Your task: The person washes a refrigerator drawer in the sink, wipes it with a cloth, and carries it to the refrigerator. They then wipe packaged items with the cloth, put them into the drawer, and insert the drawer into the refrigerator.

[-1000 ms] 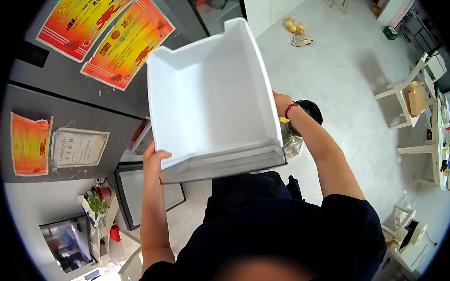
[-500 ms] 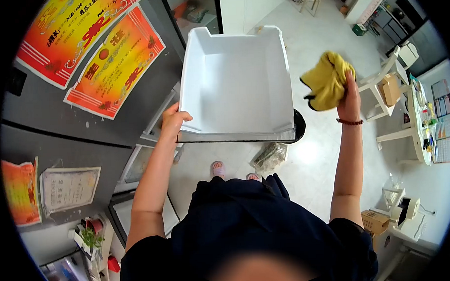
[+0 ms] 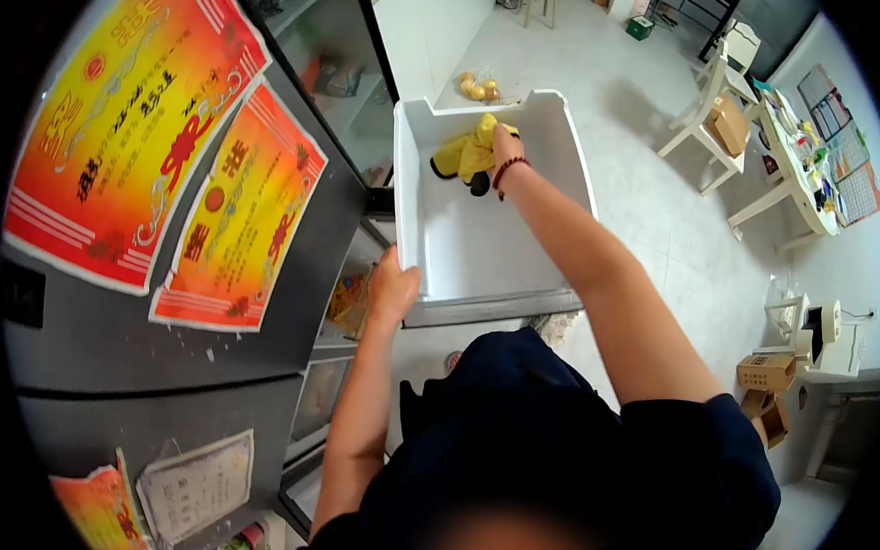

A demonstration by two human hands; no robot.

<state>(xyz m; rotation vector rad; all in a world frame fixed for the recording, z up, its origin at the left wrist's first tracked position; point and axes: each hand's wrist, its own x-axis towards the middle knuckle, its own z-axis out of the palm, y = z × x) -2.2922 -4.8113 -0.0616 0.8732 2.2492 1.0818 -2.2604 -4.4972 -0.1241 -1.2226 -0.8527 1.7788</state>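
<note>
A white fridge drawer (image 3: 498,263) is held up in front of my body, its open top facing me. My left hand (image 3: 394,286) grips its near left corner, with the thumb over the rim. Inside the drawer, my right hand (image 3: 505,149) is closed on a yellow cloth (image 3: 473,156) with dark edges. The cloth lies bunched against the drawer's inner surface toward the far side. Part of the right fingers is hidden by the hand and the cloth.
To the left stands a grey fridge (image 3: 296,319) with its doors open and certificates (image 3: 249,214) stuck on. Yellow fruit (image 3: 478,87) lies on the floor beyond the drawer. At right are a white chair (image 3: 711,120), a cluttered table (image 3: 795,166) and cardboard boxes (image 3: 765,372).
My right hand has brought the yellow cloth from the right side into the drawer. The view has turned, and the drawer with my left hand now appears farther right and lower.
</note>
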